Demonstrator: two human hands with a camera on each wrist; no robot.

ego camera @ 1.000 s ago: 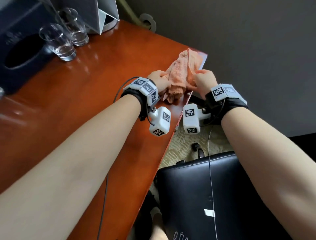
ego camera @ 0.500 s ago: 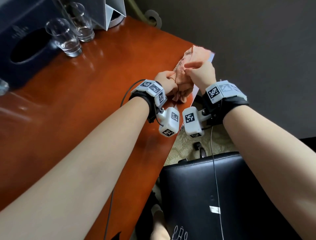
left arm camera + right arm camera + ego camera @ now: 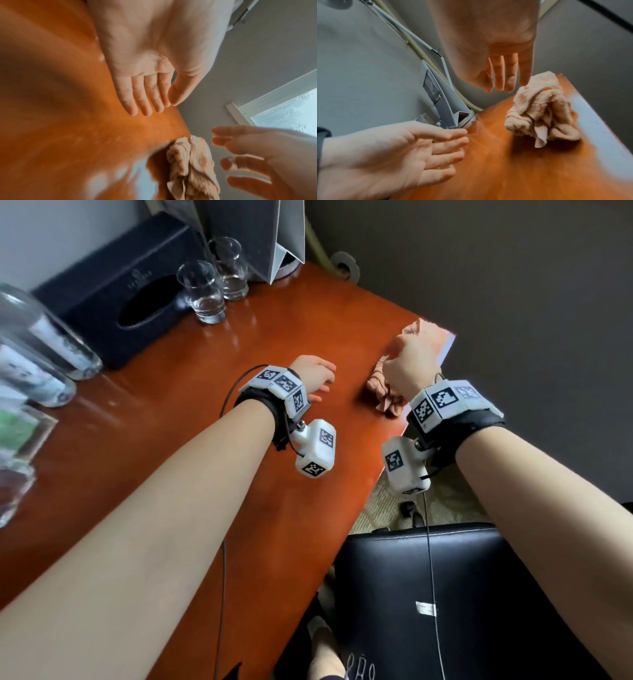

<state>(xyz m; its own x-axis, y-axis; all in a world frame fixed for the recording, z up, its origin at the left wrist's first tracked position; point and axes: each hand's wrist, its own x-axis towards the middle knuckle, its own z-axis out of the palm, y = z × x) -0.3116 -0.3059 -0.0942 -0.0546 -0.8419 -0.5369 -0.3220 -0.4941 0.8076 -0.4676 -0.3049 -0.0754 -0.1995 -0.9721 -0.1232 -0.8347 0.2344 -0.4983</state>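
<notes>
A crumpled peach-coloured cloth [image 3: 383,397] lies bunched on the orange-brown wooden table [image 3: 212,392], close to its far right corner. My right hand [image 3: 407,364] hovers just over the cloth with fingers straight and holds nothing; the right wrist view shows its fingertips [image 3: 508,86] above the cloth [image 3: 539,115]. My left hand [image 3: 317,376] is a little to the left of the cloth, above bare table. Its palm is open and its fingers [image 3: 145,102] extended. In the left wrist view the cloth [image 3: 190,169] sits apart from both hands.
Two drinking glasses [image 3: 202,292] stand at the back beside a black tissue box [image 3: 113,292]. Clear plastic bottles [image 3: 41,337] crowd the left edge. A white folded paper bag [image 3: 274,237] stands at the far end. A black leather chair [image 3: 445,594] is below the table's right edge.
Both hands have let go of the cloth, which now lies bunched on the table. The left hand has drawn away to the left and opened; the right hand has lifted and opened.
</notes>
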